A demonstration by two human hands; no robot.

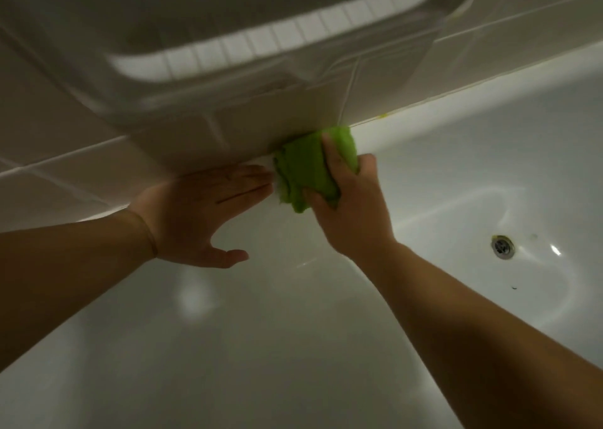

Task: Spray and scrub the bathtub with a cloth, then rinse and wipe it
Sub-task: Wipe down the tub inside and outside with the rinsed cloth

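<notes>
- The right hand (350, 206) grips a bunched green cloth (306, 170), fingers and thumb curled round it, and presses it against the far rim of the bathtub (456, 141), where that rim meets the tiled wall (58, 128).
- The left hand (202, 213) lies flat and spread, fingers straight and together, thumb out, palm against the upper inner wall of the tub just below the far rim; its fingertips reach almost to the cloth. It holds nothing.
- A pale plastic tub or basin (228, 69) stands on the far rim directly above the cloth, blurred in this view.
- The drain (503, 247) sits in the tub floor toward the right end, well apart from both hands.
- The cloth looks soft, light and limp; it probably folds and bunches easily, so a full-hand grip over a wadded pad, as here, seems the best hold for scrubbing pressure.
- The enamel is glossy and, if wet, likely slippery, so the bracing palm could slide.
- No brand, label or readable writing shows on anything.
- The step in hand appears to be scrubbing or wiping along the far rim; which one cannot be told.
</notes>
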